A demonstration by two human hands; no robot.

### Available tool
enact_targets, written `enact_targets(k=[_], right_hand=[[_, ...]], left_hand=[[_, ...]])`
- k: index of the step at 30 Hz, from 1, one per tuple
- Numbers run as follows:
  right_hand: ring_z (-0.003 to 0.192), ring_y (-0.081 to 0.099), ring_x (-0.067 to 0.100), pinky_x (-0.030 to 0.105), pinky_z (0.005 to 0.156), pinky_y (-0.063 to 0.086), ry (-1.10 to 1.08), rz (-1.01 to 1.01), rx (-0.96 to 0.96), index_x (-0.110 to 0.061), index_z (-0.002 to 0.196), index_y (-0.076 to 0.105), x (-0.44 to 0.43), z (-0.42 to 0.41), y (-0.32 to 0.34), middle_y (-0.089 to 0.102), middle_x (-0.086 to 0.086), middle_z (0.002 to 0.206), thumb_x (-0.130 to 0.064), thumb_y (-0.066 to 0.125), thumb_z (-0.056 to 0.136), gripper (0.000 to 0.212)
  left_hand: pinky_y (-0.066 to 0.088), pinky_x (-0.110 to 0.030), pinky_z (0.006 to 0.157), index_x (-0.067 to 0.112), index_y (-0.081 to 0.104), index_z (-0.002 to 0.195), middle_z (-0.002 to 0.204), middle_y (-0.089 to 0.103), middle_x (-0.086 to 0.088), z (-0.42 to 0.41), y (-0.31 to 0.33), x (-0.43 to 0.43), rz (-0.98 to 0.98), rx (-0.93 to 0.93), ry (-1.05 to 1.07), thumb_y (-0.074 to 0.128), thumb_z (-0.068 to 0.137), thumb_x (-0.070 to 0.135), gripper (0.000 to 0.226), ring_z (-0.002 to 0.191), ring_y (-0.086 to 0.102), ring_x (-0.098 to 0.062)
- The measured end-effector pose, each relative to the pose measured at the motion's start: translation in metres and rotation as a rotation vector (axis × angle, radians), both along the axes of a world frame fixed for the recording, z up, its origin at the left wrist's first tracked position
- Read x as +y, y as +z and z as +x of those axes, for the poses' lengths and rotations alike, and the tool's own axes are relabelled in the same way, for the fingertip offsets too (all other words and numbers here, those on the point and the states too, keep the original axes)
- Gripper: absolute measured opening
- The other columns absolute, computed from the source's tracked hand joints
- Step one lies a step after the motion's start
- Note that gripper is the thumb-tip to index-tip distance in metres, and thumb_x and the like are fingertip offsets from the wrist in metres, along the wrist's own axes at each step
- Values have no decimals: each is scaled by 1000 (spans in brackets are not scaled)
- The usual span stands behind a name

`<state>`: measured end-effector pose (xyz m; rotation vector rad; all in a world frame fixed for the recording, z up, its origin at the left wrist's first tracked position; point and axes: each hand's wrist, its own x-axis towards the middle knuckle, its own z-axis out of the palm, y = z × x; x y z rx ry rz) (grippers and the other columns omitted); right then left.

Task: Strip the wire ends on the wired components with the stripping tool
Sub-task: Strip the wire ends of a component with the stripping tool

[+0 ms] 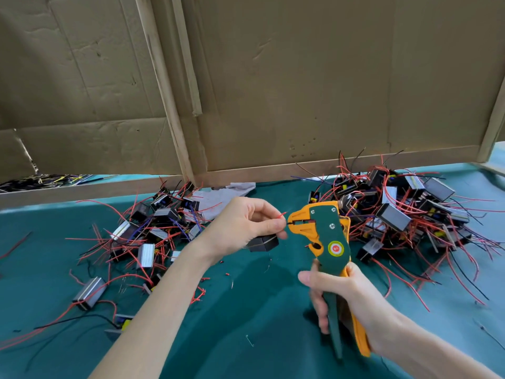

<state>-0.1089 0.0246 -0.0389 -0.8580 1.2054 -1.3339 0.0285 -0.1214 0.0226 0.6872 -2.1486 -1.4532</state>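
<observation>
Two hands meet in the head view, partway through a single strip. The right hand point(341, 294) wraps its fingers round the twin handles of the stripping tool point(325, 233), a hard plastic, pistol-shaped body in green and orange with bright metal screws, held head up. Just left of the tool's mouth, the left hand point(246, 228) pinches a thin wire point(289, 222) between thumb and forefinger, its tip at or just inside the orange jaws. A red lead pokes up beside it. The component point(262, 243), a small dark boxy block, hangs under that hand, lower left of the tool's head.

My judgement is that the wire is being seated. The next move calls for a steady pinch while the handles are squeezed, then a straight pull apart. Whether the handles are already fully squeezed I cannot tell.

Metal-faced blocks trailing limp red and black leads lie on the smooth green cloth point(246, 329), one heap point(153, 231) well left of the tool and a second heap point(396, 212) just to its right.
</observation>
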Motion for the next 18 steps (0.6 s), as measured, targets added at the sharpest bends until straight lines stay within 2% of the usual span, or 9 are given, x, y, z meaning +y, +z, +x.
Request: enact_targets(k=[3, 6, 8, 13, 15, 18], right_hand=[[62, 61, 37, 45, 63, 55, 129, -103, -145, -8, 73, 64, -3, -8, 9, 58, 24, 70, -11, 71, 71, 8], [70, 63, 40, 48, 71, 54, 169, -161, -125, -6, 79, 64, -5, -17, 8, 60, 25, 76, -11, 75, 72, 14], [72, 64, 41, 48, 72, 54, 187, -159, -112, -5, 83, 64, -6, -20, 6, 62, 26, 79, -15, 76, 71, 20], [74, 65, 41, 51, 74, 55, 161, -85, -137, -7, 80, 68, -13, -21, -4, 63, 26, 78, -20, 85, 61, 29], [74, 65, 42, 50, 73, 55, 150, -68, -162, -6, 80, 69, -15, -24, -5, 63, 26, 79, -22, 89, 56, 36], [76, 65, 42, 50, 75, 55, 141, -73, -160, -5, 82, 68, -16, -29, -3, 63, 26, 80, -19, 85, 61, 30]], left_hand=[[51, -16, 66, 9, 60, 83, 74, 74, 0, -1, -5, -3, 4, 77, 58, 62, 90, 9, 7, 69, 66, -8], [50, -23, 82, 13, 55, 84, 82, 76, 0, -2, -8, -8, -65, 112, 99, 59, 93, 13, 10, 86, 69, -16], [48, -23, 85, 14, 53, 85, 84, 76, 2, -5, -15, -10, -103, 98, 128, 58, 94, 15, 10, 92, 68, -17], [49, -23, 77, 18, 61, 76, 78, 72, 6, -18, -57, -3, -253, -13, 225, 71, 84, 12, 14, 75, 65, -5], [50, -22, 75, 17, 64, 75, 80, 73, 4, -22, -71, 0, -242, -29, 198, 73, 82, 10, 13, 73, 65, -4], [49, -20, 72, 20, 68, 76, 79, 72, 8, -20, -75, -7, -212, -45, 178, 73, 82, 13, 11, 68, 63, -1]])
